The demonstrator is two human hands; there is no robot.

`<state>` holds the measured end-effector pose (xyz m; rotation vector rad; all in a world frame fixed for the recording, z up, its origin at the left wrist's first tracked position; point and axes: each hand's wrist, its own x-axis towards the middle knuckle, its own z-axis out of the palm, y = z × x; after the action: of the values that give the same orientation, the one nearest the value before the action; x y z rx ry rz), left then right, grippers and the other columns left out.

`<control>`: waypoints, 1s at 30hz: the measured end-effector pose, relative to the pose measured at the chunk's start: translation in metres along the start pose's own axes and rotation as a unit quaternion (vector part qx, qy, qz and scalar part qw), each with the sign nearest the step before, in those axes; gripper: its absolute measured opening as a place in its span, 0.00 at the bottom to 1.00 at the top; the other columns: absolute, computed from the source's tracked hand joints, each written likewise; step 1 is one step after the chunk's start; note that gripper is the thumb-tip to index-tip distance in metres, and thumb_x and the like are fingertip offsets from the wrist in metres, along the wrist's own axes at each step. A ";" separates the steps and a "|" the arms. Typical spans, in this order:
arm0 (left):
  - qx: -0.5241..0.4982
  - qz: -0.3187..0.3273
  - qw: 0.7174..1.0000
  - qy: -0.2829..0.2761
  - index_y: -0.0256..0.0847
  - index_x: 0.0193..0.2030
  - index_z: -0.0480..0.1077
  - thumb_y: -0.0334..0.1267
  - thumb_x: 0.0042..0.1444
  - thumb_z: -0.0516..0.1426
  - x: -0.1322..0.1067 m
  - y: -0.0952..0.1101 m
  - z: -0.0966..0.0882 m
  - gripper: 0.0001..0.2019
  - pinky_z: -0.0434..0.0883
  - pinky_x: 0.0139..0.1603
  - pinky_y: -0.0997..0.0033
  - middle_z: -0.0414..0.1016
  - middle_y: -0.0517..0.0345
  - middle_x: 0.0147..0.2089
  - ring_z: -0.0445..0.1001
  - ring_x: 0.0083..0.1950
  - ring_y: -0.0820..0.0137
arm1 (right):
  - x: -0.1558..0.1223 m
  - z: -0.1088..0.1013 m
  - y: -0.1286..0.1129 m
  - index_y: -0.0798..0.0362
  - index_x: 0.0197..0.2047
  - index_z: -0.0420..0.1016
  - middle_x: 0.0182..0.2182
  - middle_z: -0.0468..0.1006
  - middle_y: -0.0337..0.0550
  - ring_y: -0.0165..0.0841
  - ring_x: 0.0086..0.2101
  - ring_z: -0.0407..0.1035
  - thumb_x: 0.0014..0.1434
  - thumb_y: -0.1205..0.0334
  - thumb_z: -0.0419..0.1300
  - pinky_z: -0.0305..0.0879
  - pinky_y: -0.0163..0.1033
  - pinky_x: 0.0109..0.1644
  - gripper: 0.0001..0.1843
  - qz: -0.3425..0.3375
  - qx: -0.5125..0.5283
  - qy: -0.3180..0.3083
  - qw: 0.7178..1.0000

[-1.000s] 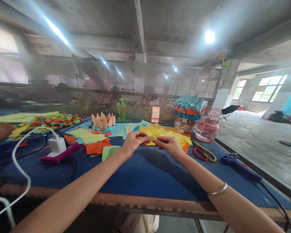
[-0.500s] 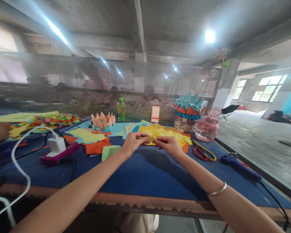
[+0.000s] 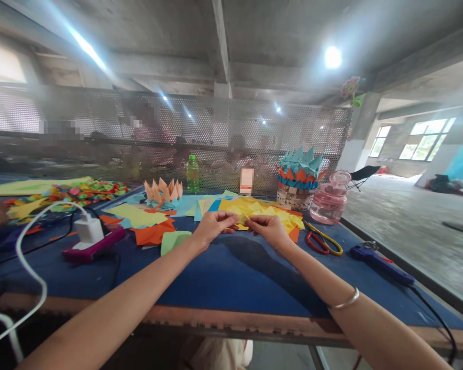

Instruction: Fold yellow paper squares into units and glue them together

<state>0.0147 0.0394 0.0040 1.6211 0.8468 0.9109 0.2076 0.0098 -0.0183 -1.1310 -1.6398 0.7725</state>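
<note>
Left hand (image 3: 212, 227) and right hand (image 3: 269, 229) pinch small yellow paper (image 3: 242, 219) between fingertips, likely light, easily creased, best held by its edges.

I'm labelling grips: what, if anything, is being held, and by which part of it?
A small yellow paper piece: left hand at its left side, right hand at its right.

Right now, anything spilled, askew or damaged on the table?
No spill or damage visible. Only mild untidiness: orange paper lies askew among loose sheets left of the left hand, edges unaligned.
</note>
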 end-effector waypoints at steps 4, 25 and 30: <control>0.022 -0.007 1.000 -0.015 0.35 0.50 0.70 0.39 0.64 0.58 0.001 -0.003 0.000 0.12 0.76 0.46 0.59 0.74 0.51 0.49 0.75 0.46 0.65 | 0.001 0.000 0.000 0.58 0.42 0.74 0.34 0.77 0.39 0.29 0.31 0.73 0.66 0.57 0.59 0.73 0.38 0.36 0.11 -0.004 0.000 -0.002 1.000; 0.006 0.009 1.000 0.000 0.36 0.53 0.69 0.40 0.64 0.57 0.004 -0.008 -0.004 0.14 0.75 0.48 0.56 0.72 0.49 0.52 0.74 0.49 0.63 | 0.003 -0.002 0.005 0.57 0.49 0.73 0.43 0.77 0.44 0.33 0.38 0.74 0.66 0.57 0.59 0.74 0.42 0.42 0.13 -0.011 0.010 0.027 1.000; 0.003 0.012 1.000 0.008 0.36 0.55 0.68 0.41 0.65 0.57 0.004 -0.008 -0.004 0.15 0.75 0.48 0.56 0.71 0.49 0.53 0.74 0.49 0.62 | 0.004 -0.005 0.009 0.55 0.52 0.72 0.47 0.75 0.46 0.35 0.42 0.73 0.66 0.57 0.59 0.74 0.45 0.45 0.14 -0.005 0.021 0.039 0.999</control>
<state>0.0120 0.0462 -0.0025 1.6334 0.8432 0.9399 0.2146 0.0170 -0.0229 -1.1089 -1.5570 0.7428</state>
